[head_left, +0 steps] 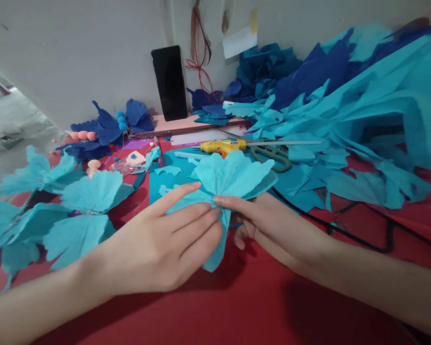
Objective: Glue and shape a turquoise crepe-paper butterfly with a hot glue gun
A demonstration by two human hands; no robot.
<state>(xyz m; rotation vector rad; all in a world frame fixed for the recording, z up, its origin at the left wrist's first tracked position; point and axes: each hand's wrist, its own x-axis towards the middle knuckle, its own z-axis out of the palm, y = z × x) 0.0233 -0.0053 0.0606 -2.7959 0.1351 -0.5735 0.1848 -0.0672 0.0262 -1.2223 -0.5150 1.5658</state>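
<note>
Both hands hold a turquoise paper butterfly (224, 175) above the red table. My left hand (165, 239) lies over its left wing, fingers stretched across and their tips closing on the pinched centre; its thumb is hidden. My right hand (269, 223) pinches the butterfly's middle, thumb on top, with the other fingers curled beneath. One scalloped wing fans up and away, and another part hangs below the fingers. To the left of my left hand lie finished-looking turquoise paper butterflies (88, 201) with gathered centres.
Behind the hands lie a yellow glue gun (222, 146) and green-handled scissors (273, 158). A black cable (309, 218) runs along the right. Turquoise cut paper (380, 120) is heaped at right. A black phone (169, 84) leans on the wall; dark blue butterflies (107, 127) sit back left.
</note>
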